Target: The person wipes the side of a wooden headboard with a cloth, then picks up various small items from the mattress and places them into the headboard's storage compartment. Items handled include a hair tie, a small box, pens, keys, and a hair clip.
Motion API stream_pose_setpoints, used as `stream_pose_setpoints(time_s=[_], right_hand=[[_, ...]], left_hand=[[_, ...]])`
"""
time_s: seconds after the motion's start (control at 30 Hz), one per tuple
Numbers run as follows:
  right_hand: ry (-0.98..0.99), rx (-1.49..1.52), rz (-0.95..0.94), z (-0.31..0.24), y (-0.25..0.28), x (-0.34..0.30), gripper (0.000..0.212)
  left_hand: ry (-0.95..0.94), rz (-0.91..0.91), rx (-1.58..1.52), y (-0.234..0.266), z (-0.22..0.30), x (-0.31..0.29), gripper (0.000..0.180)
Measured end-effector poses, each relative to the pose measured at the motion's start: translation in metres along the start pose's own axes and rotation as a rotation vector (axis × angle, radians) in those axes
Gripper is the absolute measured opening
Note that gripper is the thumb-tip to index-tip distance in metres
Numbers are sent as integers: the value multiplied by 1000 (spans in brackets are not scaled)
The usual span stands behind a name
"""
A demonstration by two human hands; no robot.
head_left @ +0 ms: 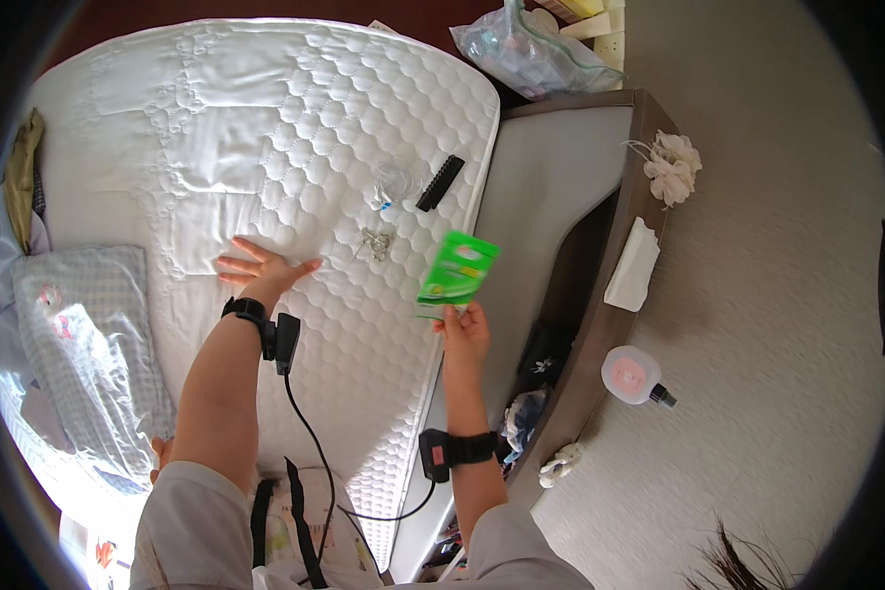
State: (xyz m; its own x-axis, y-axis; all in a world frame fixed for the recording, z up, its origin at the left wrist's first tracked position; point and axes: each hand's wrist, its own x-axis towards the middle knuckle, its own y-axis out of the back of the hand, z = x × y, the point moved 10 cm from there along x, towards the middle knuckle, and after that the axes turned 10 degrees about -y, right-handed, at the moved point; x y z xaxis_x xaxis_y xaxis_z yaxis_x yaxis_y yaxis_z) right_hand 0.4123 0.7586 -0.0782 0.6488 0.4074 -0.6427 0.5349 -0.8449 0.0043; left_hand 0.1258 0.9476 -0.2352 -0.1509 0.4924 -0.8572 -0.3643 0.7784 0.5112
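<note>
My left hand (268,269) rests on the quilted white mattress (310,334), fingers spread and nothing in it. In my right hand (464,332) a bright green packet (459,267) is pinched at its lower edge, held over the mattress's right edge. Between the hands, a little farther off, lies a small tangle of thin metallic pieces (375,243), too small to make out. Beyond it are a clear coiled item (396,183) with a blue bit and a black comb (442,184).
A checked pillow (93,324) and crumpled clothes (25,182) lie at the left. Right of the mattress runs a grey-topped cabinet (560,147) bearing a white puff (673,169), a white packet (633,264) and a pink-labelled bottle (630,375). A filled clear bag (521,49) stands behind.
</note>
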Motion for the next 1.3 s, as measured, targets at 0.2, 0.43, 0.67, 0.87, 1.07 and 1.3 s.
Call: stream_pose_setpoints(time_s=[0.2, 0.43, 0.67, 0.87, 1.07, 1.3], right_hand=[[17, 358, 112, -53, 17, -26, 20], [72, 631, 150, -86, 28, -24, 22], [266, -485, 264, -134, -6, -50, 37], [222, 180, 94, -128, 13, -19, 38], [212, 558, 79, -122, 34, -22, 35], [183, 351, 321, -101, 51, -54, 37]], left_hand=[[-61, -24, -23, 4, 4, -7, 157], [-36, -33, 46, 5, 6, -9, 152], [-39, -26, 13, 5, 5, -10, 153], [-62, -33, 20, 4, 8, -10, 154], [-34, -29, 21, 6, 6, -10, 154], [-52, 1, 70, 4, 5, -6, 155]])
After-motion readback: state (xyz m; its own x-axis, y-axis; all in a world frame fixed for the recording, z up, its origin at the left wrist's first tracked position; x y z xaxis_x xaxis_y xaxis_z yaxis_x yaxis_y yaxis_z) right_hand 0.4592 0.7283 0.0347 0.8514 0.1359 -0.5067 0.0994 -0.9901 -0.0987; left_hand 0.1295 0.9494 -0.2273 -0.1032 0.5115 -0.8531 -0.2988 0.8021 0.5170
